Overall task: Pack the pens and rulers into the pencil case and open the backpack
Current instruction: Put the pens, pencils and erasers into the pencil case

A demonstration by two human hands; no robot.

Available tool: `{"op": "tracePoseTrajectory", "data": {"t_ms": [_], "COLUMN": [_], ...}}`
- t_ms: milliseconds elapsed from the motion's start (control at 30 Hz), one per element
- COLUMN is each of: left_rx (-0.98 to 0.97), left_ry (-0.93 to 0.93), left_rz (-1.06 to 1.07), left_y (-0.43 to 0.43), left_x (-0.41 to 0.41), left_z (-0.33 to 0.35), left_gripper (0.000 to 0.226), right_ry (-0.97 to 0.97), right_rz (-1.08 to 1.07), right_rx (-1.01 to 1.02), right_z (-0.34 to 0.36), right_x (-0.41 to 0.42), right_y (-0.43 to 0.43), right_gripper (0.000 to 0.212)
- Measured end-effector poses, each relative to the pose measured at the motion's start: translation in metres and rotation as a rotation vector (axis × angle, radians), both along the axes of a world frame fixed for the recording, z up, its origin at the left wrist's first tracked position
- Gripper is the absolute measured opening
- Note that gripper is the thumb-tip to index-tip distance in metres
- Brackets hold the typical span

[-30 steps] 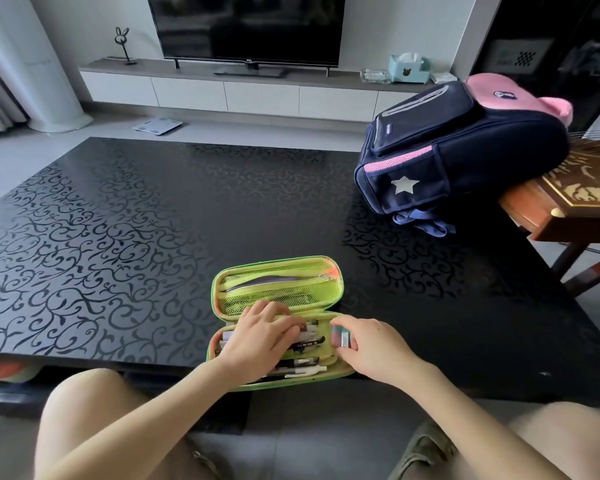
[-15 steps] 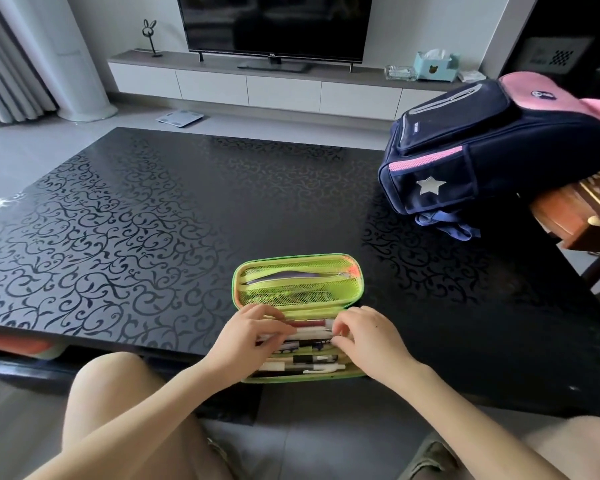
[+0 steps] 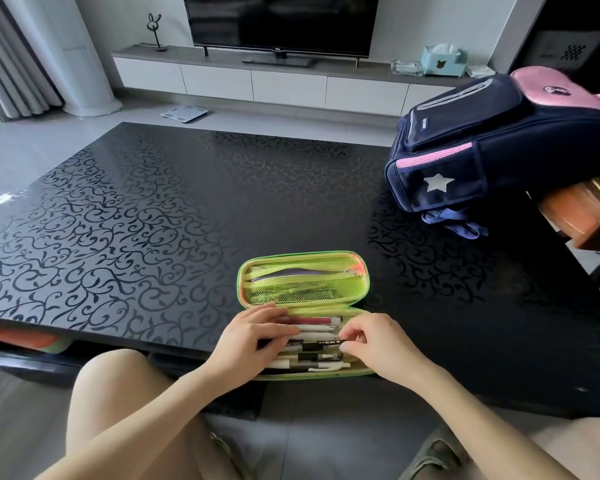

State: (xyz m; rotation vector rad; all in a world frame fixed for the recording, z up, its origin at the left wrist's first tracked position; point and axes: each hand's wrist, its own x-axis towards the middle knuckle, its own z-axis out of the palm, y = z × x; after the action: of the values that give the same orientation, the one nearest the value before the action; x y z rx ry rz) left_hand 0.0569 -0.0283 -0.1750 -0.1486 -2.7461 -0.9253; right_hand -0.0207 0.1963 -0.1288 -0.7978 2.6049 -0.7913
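Observation:
A green pencil case [image 3: 303,282] lies open at the near edge of the black table [image 3: 153,209]. Its mesh lid holds a purple flat item. Several pens [image 3: 317,337] lie side by side in the lower half. My left hand [image 3: 253,336] rests flat on the pens' left ends, fingers spread. My right hand [image 3: 373,342] pinches the right end of a black pen between fingertips. A navy and pink backpack [image 3: 492,140] lies zipped shut at the far right of the table.
A wooden side table [image 3: 582,216] stands under the backpack's right end. Beyond the black table are a TV cabinet [image 3: 257,77], a television, a tissue box [image 3: 444,60] and a scale on the floor. My bare knees sit below the table edge.
The view shifted left, so everything sits further right in frame. My right hand let go of a small eraser-like item and moved to the pens' right ends. My left hand slid left.

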Motion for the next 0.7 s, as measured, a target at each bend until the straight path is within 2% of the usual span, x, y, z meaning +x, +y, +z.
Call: {"op": "tracePoseTrajectory", "data": {"t_ms": [233,367,433,567,700], "left_rx": [-0.177,-0.13,-0.101,-0.116,-0.25], "left_ry": [-0.066,-0.049,-0.012,0.064,0.075], "left_rz": [-0.125,-0.081,-0.028,0.134,0.194], "left_y": [-0.003,-0.008,-0.011,-0.018,-0.016], "left_x": [0.01,0.011,0.006,-0.018,-0.052], "left_z": [-0.005,0.003,0.008,0.016,0.019], "left_gripper": [0.045,0.049,0.046,0.035,0.017], "right_ry": [-0.03,-0.01,-0.007,0.232,0.21], "right_rz": [-0.009,-0.056,-0.114,-0.284,-0.455], "right_rx": [-0.007,-0.047,-0.098,-0.049,-0.009], "right_z": [-0.004,0.004,0.005,-0.007,-0.017], "right_x": [0.004,-0.008,-0.018,-0.049,-0.075], "right_y": [0.005,0.008,0.006,-0.005,-0.02], "right_gripper": [0.026,0.013,0.009,0.015,0.03]}}
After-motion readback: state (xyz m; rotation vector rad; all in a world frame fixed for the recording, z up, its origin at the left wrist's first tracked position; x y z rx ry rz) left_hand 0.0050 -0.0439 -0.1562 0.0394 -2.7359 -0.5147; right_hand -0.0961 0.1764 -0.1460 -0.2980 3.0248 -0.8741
